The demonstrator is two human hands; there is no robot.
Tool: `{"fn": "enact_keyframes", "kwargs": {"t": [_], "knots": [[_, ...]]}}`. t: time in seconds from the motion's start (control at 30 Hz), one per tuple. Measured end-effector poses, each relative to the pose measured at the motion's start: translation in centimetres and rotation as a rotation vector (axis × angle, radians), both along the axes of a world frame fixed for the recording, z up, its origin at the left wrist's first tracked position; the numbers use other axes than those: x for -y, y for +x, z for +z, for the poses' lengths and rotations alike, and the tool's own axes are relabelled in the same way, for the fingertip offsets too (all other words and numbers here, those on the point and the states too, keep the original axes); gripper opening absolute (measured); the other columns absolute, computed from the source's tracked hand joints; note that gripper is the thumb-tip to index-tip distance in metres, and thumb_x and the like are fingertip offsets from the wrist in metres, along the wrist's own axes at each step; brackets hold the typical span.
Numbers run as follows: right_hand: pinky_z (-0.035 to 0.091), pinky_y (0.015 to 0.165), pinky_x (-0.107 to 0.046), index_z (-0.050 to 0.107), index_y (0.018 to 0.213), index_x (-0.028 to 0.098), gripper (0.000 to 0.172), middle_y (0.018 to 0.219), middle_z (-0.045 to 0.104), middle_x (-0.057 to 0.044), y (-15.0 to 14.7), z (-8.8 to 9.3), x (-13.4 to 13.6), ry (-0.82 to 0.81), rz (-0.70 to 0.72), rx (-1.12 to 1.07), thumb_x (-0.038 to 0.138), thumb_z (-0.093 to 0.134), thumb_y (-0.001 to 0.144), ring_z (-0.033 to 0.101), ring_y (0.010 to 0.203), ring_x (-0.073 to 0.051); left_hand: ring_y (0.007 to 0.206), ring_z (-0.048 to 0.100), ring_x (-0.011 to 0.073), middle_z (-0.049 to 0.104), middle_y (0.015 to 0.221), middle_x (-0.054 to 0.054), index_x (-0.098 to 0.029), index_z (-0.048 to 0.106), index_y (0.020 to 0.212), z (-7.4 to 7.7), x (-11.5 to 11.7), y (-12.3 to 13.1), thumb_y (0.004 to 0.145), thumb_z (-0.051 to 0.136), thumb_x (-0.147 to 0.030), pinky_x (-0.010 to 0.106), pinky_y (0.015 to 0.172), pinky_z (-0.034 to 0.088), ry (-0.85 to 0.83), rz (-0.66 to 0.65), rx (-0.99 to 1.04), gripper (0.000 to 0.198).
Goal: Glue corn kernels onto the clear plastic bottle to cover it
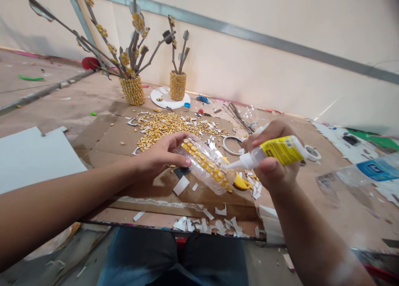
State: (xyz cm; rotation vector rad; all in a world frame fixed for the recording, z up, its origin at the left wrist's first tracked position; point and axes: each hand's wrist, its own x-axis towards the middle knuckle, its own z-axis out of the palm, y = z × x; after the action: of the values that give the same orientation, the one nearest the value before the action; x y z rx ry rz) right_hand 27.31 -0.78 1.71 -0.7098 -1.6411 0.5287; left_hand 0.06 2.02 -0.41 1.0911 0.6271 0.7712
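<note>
My left hand (165, 155) is closed around one end of a clear plastic bottle piece (199, 180), tilted over the cardboard. Rows of yellow corn kernels (205, 163) stick along its side. My right hand (274, 165) grips a glue bottle (282, 150) with a yellow label, its white nozzle pointing left at the far end of the kernel rows. Whether the nozzle touches the plastic I cannot tell. Beyond my left hand spreads a pile of loose corn kernels (165, 126). Yellow scissor handles (241, 182) show partly behind the bottle piece.
Two kernel-covered pots with branches, a larger one (132, 90) and a smaller one (178, 86), stand near the wall. Rolls of tape (232, 145), twigs (238, 117) and paper scraps (202, 226) lie about. A water bottle (374, 169) lies at right, white sheets (37, 157) at left.
</note>
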Motion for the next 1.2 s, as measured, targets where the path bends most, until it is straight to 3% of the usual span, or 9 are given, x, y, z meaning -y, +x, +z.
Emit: {"fn": "enact_keyframes", "kwargs": {"t": [0.17, 0.33, 0.6, 0.83, 1.0, 1.2], "knots": [[0.029, 0.042, -0.029, 0.061, 0.084, 0.027, 0.044, 0.062, 0.054, 0.007, -0.5, 0.0, -0.1, 0.014, 0.087, -0.088, 0.064, 0.086, 0.081, 0.039, 0.045, -0.010, 0.092, 0.073, 0.0193, 0.078, 0.105, 0.006, -0.020, 0.076, 0.117, 0.3, 0.3, 0.0, 0.064, 0.094, -0.016, 0.027, 0.083, 0.058, -0.028, 0.000, 0.019, 0.056], [0.036, 0.045, -0.031, 0.064, 0.082, 0.026, 0.036, 0.063, 0.059, 0.006, -0.7, 0.1, -0.2, 0.047, 0.129, -0.114, 0.053, 0.089, 0.084, 0.045, 0.046, -0.012, 0.093, 0.074, 0.0194, 0.078, 0.107, 0.006, -0.020, 0.077, 0.117, 0.1, 0.1, -0.2, 0.063, 0.096, -0.016, 0.027, 0.083, 0.059, -0.022, -0.009, 0.028, 0.057], [0.032, 0.047, -0.031, 0.064, 0.081, 0.027, 0.042, 0.061, 0.054, 0.006, -1.4, 0.3, 0.3, -0.064, 0.194, -0.222, 0.061, 0.089, 0.080, 0.041, 0.047, -0.012, 0.094, 0.073, 0.0191, 0.077, 0.112, 0.006, -0.021, 0.076, 0.119, -0.5, -0.3, -0.5, 0.064, 0.096, -0.017, 0.026, 0.082, 0.058, -0.020, 0.013, 0.017, 0.059], [0.038, 0.052, -0.028, 0.073, 0.100, 0.025, 0.024, 0.072, 0.063, 0.003, -0.4, 1.1, 0.2, -0.122, 0.147, -0.156, 0.042, 0.085, 0.088, 0.051, 0.057, -0.013, 0.096, 0.072, 0.0201, 0.077, 0.111, 0.006, -0.022, 0.078, 0.118, 0.0, -0.3, -0.4, 0.061, 0.097, -0.020, 0.027, 0.082, 0.058, -0.005, 0.039, -0.012, 0.060], [0.050, 0.053, -0.026, 0.082, 0.095, 0.025, 0.023, 0.078, 0.073, 0.000, -0.3, 1.9, -0.2, -0.136, 0.165, -0.088, 0.046, 0.087, 0.088, 0.063, 0.064, -0.014, 0.095, 0.072, 0.0201, 0.077, 0.113, 0.006, -0.023, 0.079, 0.119, 0.5, -0.1, -0.3, 0.063, 0.096, -0.020, 0.027, 0.081, 0.059, 0.004, 0.051, -0.022, 0.058], [0.054, 0.055, -0.025, 0.086, 0.100, 0.025, 0.033, 0.084, 0.077, -0.002, -0.2, 1.5, -0.4, -0.117, 0.209, -0.159, 0.055, 0.086, 0.088, 0.066, 0.064, -0.012, 0.092, 0.072, 0.0206, 0.077, 0.109, 0.007, -0.021, 0.080, 0.117, 0.7, 0.0, -0.2, 0.062, 0.096, -0.019, 0.028, 0.079, 0.059, -0.012, 0.061, -0.005, 0.058]]}}
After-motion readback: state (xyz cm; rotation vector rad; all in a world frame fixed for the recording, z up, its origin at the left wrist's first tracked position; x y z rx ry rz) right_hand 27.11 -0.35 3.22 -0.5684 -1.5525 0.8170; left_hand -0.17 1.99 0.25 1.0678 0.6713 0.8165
